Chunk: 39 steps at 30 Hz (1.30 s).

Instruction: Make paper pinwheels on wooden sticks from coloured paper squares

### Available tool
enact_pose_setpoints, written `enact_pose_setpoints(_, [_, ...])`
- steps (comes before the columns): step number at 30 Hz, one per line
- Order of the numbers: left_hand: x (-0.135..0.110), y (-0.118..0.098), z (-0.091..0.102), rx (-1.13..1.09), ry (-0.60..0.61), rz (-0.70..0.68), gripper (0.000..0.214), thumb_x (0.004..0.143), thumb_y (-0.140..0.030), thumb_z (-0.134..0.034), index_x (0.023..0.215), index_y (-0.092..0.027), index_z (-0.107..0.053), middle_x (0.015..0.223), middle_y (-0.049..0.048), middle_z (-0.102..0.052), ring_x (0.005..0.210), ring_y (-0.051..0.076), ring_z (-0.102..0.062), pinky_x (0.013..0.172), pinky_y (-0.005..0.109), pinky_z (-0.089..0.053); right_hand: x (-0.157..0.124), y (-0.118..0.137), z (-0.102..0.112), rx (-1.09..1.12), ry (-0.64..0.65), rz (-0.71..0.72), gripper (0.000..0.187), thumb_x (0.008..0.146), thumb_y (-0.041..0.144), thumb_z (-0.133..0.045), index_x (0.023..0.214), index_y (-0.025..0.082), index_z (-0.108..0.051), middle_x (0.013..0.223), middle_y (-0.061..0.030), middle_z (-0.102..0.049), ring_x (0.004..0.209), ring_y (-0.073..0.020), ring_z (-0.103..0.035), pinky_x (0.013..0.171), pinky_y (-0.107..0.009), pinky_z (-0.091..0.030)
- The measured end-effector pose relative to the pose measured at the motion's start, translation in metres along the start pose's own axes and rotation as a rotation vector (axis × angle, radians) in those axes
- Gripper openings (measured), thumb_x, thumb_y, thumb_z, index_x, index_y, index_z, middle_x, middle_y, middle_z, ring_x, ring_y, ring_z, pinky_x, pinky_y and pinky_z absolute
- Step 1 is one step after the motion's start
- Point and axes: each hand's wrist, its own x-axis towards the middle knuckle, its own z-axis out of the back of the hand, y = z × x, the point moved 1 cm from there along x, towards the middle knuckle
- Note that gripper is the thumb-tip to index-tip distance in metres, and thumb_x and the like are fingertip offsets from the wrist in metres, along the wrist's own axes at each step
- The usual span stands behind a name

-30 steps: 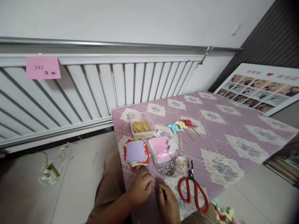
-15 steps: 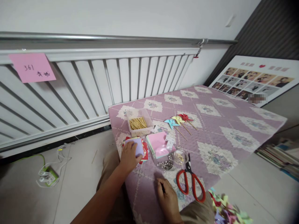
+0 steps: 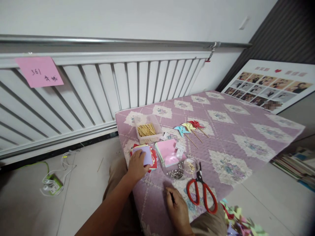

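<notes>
My left hand (image 3: pixel 136 166) rests on a stack of coloured paper squares (image 3: pixel 147 155), its fingers on the lilac top sheet. My right hand (image 3: pixel 177 209) lies near the front edge of the quilted table (image 3: pixel 236 144), fingers curled around a small dark item I cannot name. Red-handled scissors (image 3: pixel 202 193) lie just right of that hand. Between the hands are a clear dish of metal pins (image 3: pixel 175 171) and a smaller clear dish (image 3: pixel 191 165). A second stack with a pink top sheet (image 3: pixel 167 149) sits right of the first.
A clear box of wooden sticks (image 3: pixel 147 130) and three paper pinwheels on sticks (image 3: pixel 188 127) lie farther back. A white radiator with a pink note (image 3: pixel 39 71) runs behind. A power strip (image 3: pixel 52 186) lies on the floor at left; paper scraps (image 3: pixel 242 221) at lower right.
My left hand moved from beside my right hand up to the stack of paper squares and settled on the top sheet. My right hand stayed in place.
</notes>
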Motion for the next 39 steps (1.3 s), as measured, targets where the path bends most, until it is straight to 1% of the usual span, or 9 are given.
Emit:
enact_pose_setpoints(7, [0.002,0.007,-0.001,-0.057,-0.02,-0.027,0.048,0.074,-0.032,-0.065,0.118,-0.014,-0.058,0.132,0.0169,-0.051,0.123,0.031,-0.045,0.106,0.046,-0.035,0.001,0.002,0.001,0.0,0.009,-0.01,0.022,0.092,0.024,-0.043,0.093,0.019,-0.065,0.085,-0.0083,-0.072,0.08,-0.0227,-0.07,0.071,-0.033,-0.056])
enact_pose_setpoints(11, [0.005,0.012,0.002,-0.192,-0.011,-0.036,0.031,0.082,-0.03,-0.056,0.109,-0.016,-0.063,0.125,0.0145,-0.057,0.119,0.028,-0.049,0.105,0.047,-0.037,0.0,0.001,0.0,0.002,0.005,-0.012,0.022,0.092,0.024,-0.044,0.093,0.019,-0.065,0.086,-0.0086,-0.073,0.08,-0.0226,-0.07,0.072,-0.033,-0.056])
enact_pose_setpoints(14, [0.009,0.015,0.007,-0.265,0.007,-0.018,0.027,0.085,-0.025,-0.049,0.104,-0.015,-0.066,0.12,0.0139,-0.061,0.116,0.025,-0.052,0.106,0.043,-0.037,-0.001,0.001,0.0,0.006,0.009,-0.014,0.022,0.092,0.023,-0.044,0.093,0.019,-0.065,0.087,-0.0085,-0.072,0.081,-0.0223,-0.07,0.072,-0.033,-0.056])
enact_pose_setpoints(18, [0.014,0.015,0.014,-0.299,0.026,0.048,0.028,0.087,-0.019,-0.043,0.104,-0.013,-0.065,0.114,0.0135,-0.065,0.111,0.023,-0.056,0.103,0.039,-0.039,0.0,0.002,0.001,0.008,0.001,-0.014,0.021,0.091,0.024,-0.044,0.092,0.019,-0.065,0.084,-0.0077,-0.072,0.078,-0.0222,-0.07,0.07,-0.032,-0.056])
enact_pose_setpoints(22, [0.018,0.015,0.022,-0.332,0.054,0.157,0.025,0.087,-0.019,-0.043,0.091,-0.015,-0.067,0.094,0.0097,-0.069,0.092,0.021,-0.062,0.087,0.035,-0.046,0.001,0.003,0.002,0.005,0.002,-0.007,0.022,0.091,0.024,-0.043,0.092,0.019,-0.065,0.084,-0.0078,-0.072,0.079,-0.0222,-0.07,0.071,-0.033,-0.056])
enact_pose_setpoints(25, [0.02,0.017,0.027,-0.344,0.056,0.266,0.024,0.087,-0.021,-0.044,0.083,-0.015,-0.068,0.083,0.0081,-0.069,0.081,0.021,-0.063,0.078,0.033,-0.046,0.002,0.004,0.002,0.006,0.0,-0.009,0.022,0.091,0.024,-0.043,0.093,0.019,-0.065,0.085,-0.008,-0.072,0.08,-0.0222,-0.07,0.071,-0.032,-0.057])
enact_pose_setpoints(31, [0.022,0.022,0.03,-0.398,0.057,0.404,0.022,0.085,-0.027,-0.05,0.093,-0.017,-0.068,0.093,0.0087,-0.072,0.081,0.019,-0.063,0.074,0.029,-0.045,0.002,0.005,0.003,0.01,-0.005,-0.014,0.023,0.091,0.025,-0.043,0.092,0.019,-0.065,0.085,-0.0083,-0.072,0.079,-0.0219,-0.07,0.071,-0.032,-0.057])
enact_pose_setpoints(36, [0.022,0.022,0.031,-0.464,0.061,0.44,0.026,0.083,-0.029,-0.052,0.099,-0.017,-0.068,0.091,0.008,-0.072,0.078,0.02,-0.063,0.071,0.029,-0.045,0.003,0.006,0.004,0.016,-0.015,-0.015,0.023,0.091,0.027,-0.044,0.091,0.019,-0.066,0.084,-0.008,-0.073,0.079,-0.0218,-0.07,0.07,-0.032,-0.058])
enact_pose_setpoints(39, [0.023,0.022,0.032,-0.491,0.052,0.458,0.025,0.082,-0.029,-0.052,0.097,-0.018,-0.068,0.089,0.0069,-0.072,0.077,0.02,-0.063,0.069,0.03,-0.045,0.003,0.008,0.005,0.016,-0.022,-0.016,0.023,0.091,0.027,-0.044,0.09,0.02,-0.066,0.083,-0.008,-0.073,0.078,-0.0221,-0.07,0.07,-0.032,-0.058])
